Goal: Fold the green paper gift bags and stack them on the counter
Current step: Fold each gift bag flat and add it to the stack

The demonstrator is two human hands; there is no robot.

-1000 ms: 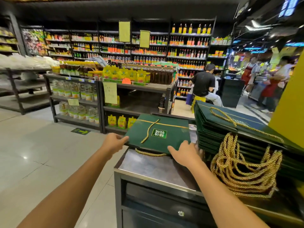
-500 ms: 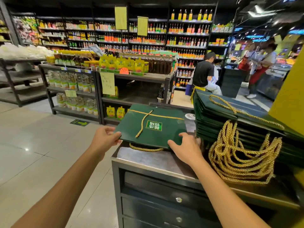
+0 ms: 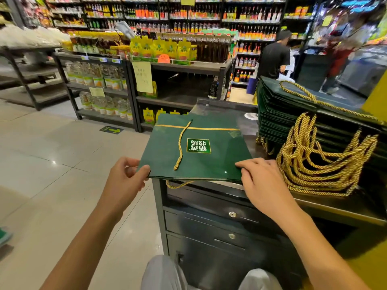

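Observation:
A flat folded green paper gift bag (image 3: pixel 199 155) with a gold rope handle and a square label lies on the left end of the dark counter (image 3: pixel 243 114), its left part hanging over the counter's edge. My left hand (image 3: pixel 125 181) pinches its near left corner. My right hand (image 3: pixel 261 178) holds the near right corner, fingers on top of the edge. To the right stands a tall stack of folded green bags (image 3: pixel 293 109), their gold rope handles (image 3: pixel 322 160) spilling down the front.
The counter has metal drawers (image 3: pixel 219 222) below. Across a tiled aisle (image 3: pixel 52 164) stand shelving racks with bottles and yellow pouches (image 3: pixel 163 49). A person in a black shirt (image 3: pixel 274 57) stands behind the counter. A yellow panel (image 3: pixel 377 99) rises at the far right.
The bag has been drawn toward me and to the left, so more of it overhangs the counter edge. The view has tilted downward; both hands keep their corners.

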